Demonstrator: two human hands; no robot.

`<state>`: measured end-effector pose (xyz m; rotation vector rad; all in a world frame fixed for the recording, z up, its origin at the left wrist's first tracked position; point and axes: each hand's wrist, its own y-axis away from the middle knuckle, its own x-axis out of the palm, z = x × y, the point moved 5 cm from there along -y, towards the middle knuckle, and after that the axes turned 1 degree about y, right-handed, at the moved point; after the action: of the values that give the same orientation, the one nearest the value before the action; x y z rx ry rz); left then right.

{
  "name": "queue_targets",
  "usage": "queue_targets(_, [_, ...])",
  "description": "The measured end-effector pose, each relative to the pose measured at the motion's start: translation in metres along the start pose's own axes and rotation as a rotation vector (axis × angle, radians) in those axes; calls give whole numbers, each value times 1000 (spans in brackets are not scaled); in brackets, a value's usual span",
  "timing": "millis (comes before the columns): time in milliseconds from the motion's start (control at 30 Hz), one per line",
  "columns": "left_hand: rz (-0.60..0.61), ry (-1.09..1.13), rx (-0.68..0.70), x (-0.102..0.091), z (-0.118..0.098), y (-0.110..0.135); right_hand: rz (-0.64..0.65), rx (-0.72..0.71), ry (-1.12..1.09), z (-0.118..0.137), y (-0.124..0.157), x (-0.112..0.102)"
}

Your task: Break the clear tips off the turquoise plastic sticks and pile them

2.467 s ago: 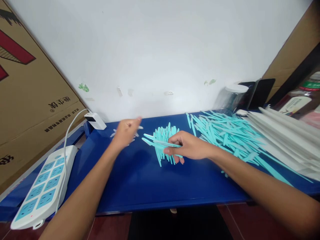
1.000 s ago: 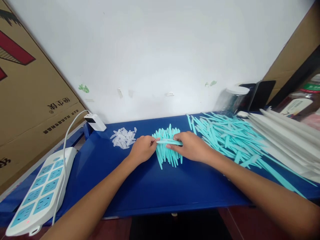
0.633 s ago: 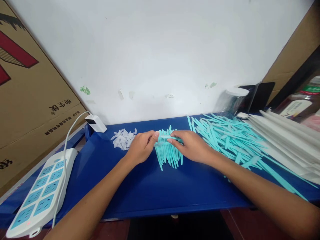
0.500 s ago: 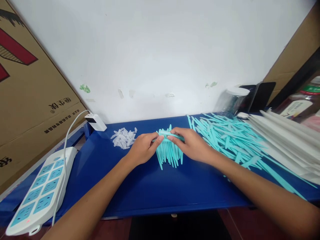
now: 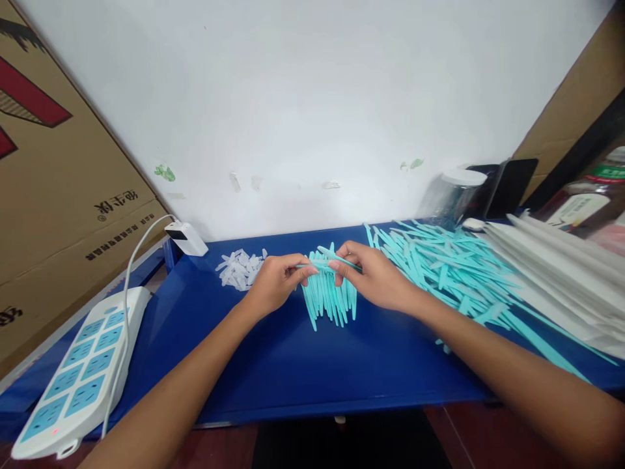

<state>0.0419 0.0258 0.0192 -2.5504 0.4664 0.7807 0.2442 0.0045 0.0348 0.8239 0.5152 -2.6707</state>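
Both my hands work above the middle of the table over a small pile of turquoise sticks, slim, tapered plastic pieces that look like eyebrow razors. My left hand is closed, pinching the left end of a level turquoise stick between thumb and fingers. In my right hand, also closed, is another turquoise stick, slanting up to the left. The two held sticks cross or lie close together; whether they touch I cannot tell. Small translucent pieces, maybe caps, lie heaped left of my left hand.
A larger heap of turquoise sticks spreads to the right, beside white packaging sheets. A lidded clear jar stands at the back. On the left are a power strip, a white charger and a cardboard box.
My hands have drawn slightly apart, the left one shifting a little left. The stick in my right hand now tilts upward at its left end, apart from the one in my left.
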Motion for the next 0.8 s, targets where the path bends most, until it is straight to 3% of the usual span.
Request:
queue_targets(267, [19,42,-14,1,1,1,30,97,-154,-3,-2,-2])
queue_targets(433, [67,-9,43,5,-3,1,27,71,-196,-2,-3,-2])
queue_targets(800, [133,155,-43,6,0,4,4,40,-228,-5,-4,-2])
